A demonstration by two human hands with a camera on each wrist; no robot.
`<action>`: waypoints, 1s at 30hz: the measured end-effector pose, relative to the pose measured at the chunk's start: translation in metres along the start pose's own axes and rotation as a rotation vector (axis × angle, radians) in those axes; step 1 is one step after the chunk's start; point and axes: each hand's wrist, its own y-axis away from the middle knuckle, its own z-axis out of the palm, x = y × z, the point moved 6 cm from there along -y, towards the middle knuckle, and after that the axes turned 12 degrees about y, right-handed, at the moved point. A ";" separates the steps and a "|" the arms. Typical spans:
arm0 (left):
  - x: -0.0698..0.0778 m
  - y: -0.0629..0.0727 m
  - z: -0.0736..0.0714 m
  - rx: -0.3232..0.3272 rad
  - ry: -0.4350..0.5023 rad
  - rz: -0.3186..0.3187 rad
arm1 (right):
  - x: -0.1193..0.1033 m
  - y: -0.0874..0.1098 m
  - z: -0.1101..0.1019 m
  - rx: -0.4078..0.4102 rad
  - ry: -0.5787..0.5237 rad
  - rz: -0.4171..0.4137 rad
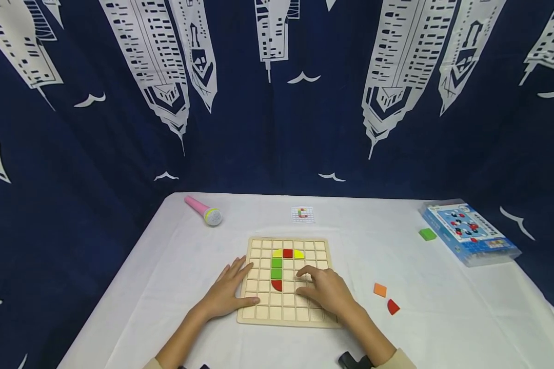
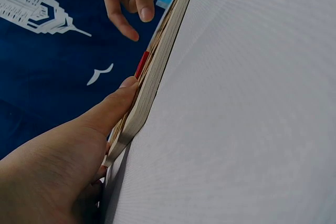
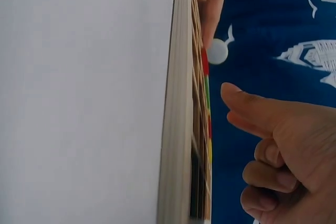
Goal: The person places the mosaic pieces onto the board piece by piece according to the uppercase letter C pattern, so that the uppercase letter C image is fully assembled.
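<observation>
A wooden grid board (image 1: 263, 313) lies on the table with coloured pieces in its cells. Along the upper row, a red square (image 1: 288, 253) sits between two yellow rounded pieces, the right one (image 1: 298, 254) nearer my right hand. Below the left one come two green squares (image 1: 276, 268), then a red quarter-round piece (image 1: 277, 286). My left hand (image 1: 223, 292) rests at the board's left edge, fingers spread, thumb (image 2: 123, 93) on top. Over the board's right half hovers my right hand (image 1: 327, 289), thumb and index finger apart, other fingers curled (image 3: 268, 177), no piece visible between them.
Right of the board lie an orange square (image 1: 380, 290) and a red quarter-round piece (image 1: 393, 307). Farther right, a green piece (image 1: 427, 234) is beside a blue box (image 1: 471, 233). A small pattern card (image 1: 302, 214) and a pink toy microphone (image 1: 203, 210) are behind the board.
</observation>
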 end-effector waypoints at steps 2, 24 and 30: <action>0.000 0.000 -0.001 0.002 -0.003 -0.002 | 0.004 0.003 -0.002 0.001 0.000 0.005; -0.001 -0.001 0.001 -0.004 0.003 0.005 | 0.144 0.073 -0.063 -0.046 0.103 0.347; -0.002 -0.001 0.001 -0.005 0.007 -0.001 | 0.158 0.085 -0.055 -0.141 0.095 0.426</action>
